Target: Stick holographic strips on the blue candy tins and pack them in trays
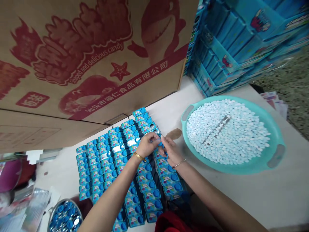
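Several rows of small blue candy tins (113, 158) lie side by side on the white table (265, 196). My left hand (147, 145) is closed in a pinch over the far right end of the rows, holding one small blue tin (156, 139). My right hand (170, 150) meets it from the right, fingers pinched on the same tin. Each wrist wears a thin bangle. Some tins in the rows show silver faces instead of blue labels.
A round teal tray (270, 161) of small white candies with a metal scoop sits to the right. A big printed cardboard box (84, 61) stands behind the tins. Stacked blue cartons (229, 48) fill the far right. A metal bowl (64, 217) of blue pieces sits at lower left.
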### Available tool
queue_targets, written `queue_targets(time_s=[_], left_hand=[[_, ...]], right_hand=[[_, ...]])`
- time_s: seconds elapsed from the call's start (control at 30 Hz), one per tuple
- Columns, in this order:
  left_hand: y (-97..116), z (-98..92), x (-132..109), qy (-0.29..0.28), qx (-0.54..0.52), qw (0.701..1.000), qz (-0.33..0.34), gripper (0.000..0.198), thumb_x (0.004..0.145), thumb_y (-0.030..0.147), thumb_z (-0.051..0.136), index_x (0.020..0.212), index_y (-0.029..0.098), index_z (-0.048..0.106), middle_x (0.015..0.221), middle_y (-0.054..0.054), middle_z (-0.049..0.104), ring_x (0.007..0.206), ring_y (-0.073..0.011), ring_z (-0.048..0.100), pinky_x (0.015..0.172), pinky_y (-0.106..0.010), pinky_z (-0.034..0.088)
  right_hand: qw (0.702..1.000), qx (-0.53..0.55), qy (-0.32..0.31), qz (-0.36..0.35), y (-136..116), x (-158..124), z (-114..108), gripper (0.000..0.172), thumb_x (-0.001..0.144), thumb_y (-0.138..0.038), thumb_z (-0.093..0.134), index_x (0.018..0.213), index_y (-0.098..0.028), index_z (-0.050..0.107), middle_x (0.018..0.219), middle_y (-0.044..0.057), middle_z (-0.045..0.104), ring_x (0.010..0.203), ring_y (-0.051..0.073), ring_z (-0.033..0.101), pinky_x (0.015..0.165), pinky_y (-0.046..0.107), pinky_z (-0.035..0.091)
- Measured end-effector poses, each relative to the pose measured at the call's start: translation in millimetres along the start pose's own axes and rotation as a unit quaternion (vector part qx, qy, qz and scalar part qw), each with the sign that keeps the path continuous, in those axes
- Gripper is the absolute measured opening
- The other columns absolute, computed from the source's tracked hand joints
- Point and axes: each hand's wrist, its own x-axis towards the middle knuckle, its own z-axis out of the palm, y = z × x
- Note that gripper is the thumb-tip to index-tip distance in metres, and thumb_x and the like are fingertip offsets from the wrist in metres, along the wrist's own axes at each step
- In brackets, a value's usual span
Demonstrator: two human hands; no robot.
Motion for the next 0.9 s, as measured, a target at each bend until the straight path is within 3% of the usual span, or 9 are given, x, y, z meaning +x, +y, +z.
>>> queue_targets(time_s=[0.1, 0.17, 0.37, 0.57, 0.67, 0.73, 0.83, 0.9], left_hand=[[0, -10.9, 28, 0.077, 0.11, 0.989, -0.061, 0.008, 0.08, 0.023, 0.058, 0.074, 0.018, 0.055, 0.066, 0.002, 0.055, 0.064, -0.0128, 0.053, 0.065, -0.024, 0.043], [4, -19.7, 50, 0.095, 0.218, 0.966, -0.104, 0.008, 0.078, 0.021, 0.059, 0.072, 0.019, 0.056, 0.067, 0.0, 0.059, 0.07, -0.0158, 0.058, 0.067, -0.026, 0.044], [22, -26.9, 86, -0.006, 0.395, 0.896, -0.201, 0.021, 0.078, 0.039, 0.065, 0.074, 0.018, 0.065, 0.098, -0.013, 0.071, 0.095, -0.0276, 0.066, 0.076, -0.032, 0.048], [24, -29.0, 84, -0.017, 0.403, 0.888, -0.223, 0.032, 0.077, 0.045, 0.069, 0.081, 0.013, 0.067, 0.099, -0.018, 0.07, 0.099, -0.032, 0.066, 0.082, -0.036, 0.048], [28, -25.1, 69, 0.029, 0.402, 0.895, -0.188, 0.024, 0.083, 0.037, 0.064, 0.087, 0.014, 0.067, 0.096, -0.015, 0.069, 0.099, -0.0292, 0.065, 0.083, -0.035, 0.047], [29, -17.7, 49, 0.032, 0.344, 0.932, -0.108, 0.017, 0.084, 0.031, 0.061, 0.093, 0.017, 0.066, 0.091, -0.009, 0.068, 0.093, -0.023, 0.064, 0.082, -0.032, 0.047], [24, -0.4, 8, -0.055, 0.146, 0.986, 0.051, 0.018, 0.078, 0.025, 0.066, 0.095, 0.02, 0.067, 0.088, -0.003, 0.064, 0.082, -0.0154, 0.059, 0.079, -0.027, 0.048], [17, 11.2, -15, -0.089, 0.042, 0.992, 0.083, 0.016, 0.074, 0.026, 0.069, 0.088, 0.018, 0.066, 0.086, -0.002, 0.062, 0.079, -0.0135, 0.056, 0.077, -0.025, 0.048]], right_hand=[[1.0, -0.005, -0.006, -0.009, -2, -2, 1, 0.056, 0.061, -0.071, 0.073, 0.075, -0.022, 0.049, 0.059, -0.003, 0.061, 0.037, 0.005, 0.038, 0.035, 0.02, 0.022], [1.0, -0.009, -0.013, -0.004, -3, -4, -3, 0.058, 0.061, -0.074, 0.069, 0.081, -0.022, 0.052, 0.061, -0.002, 0.062, 0.036, 0.005, 0.036, 0.034, 0.021, 0.02], [0.997, -0.028, -0.061, 0.036, -2, -8, -19, 0.073, 0.072, -0.079, 0.056, 0.116, -0.021, 0.055, 0.054, -0.004, 0.061, 0.03, 0.004, 0.029, 0.035, 0.02, 0.015], [0.995, -0.068, -0.065, 0.037, -5, -14, -13, 0.084, 0.077, -0.078, 0.048, 0.135, -0.018, 0.047, 0.048, -0.004, 0.058, 0.029, 0.006, 0.027, 0.035, 0.02, 0.016], [0.995, -0.07, -0.055, 0.034, -6, -17, -12, 0.089, 0.074, -0.081, 0.049, 0.137, -0.018, 0.044, 0.048, -0.005, 0.057, 0.029, 0.006, 0.027, 0.034, 0.02, 0.017], [0.997, -0.056, -0.041, 0.032, -5, -19, -14, 0.087, 0.073, -0.081, 0.05, 0.134, -0.019, 0.045, 0.048, -0.006, 0.056, 0.028, 0.005, 0.027, 0.033, 0.019, 0.016], [0.998, -0.041, -0.028, 0.031, -2, -18, -14, 0.082, 0.071, -0.082, 0.053, 0.126, -0.021, 0.051, 0.046, -0.008, 0.052, 0.027, 0.005, 0.027, 0.032, 0.019, 0.014], [0.998, -0.04, -0.02, 0.034, 0, -17, -12, 0.081, 0.068, -0.083, 0.055, 0.12, -0.021, 0.054, 0.046, -0.008, 0.05, 0.026, 0.005, 0.027, 0.031, 0.02, 0.014]])
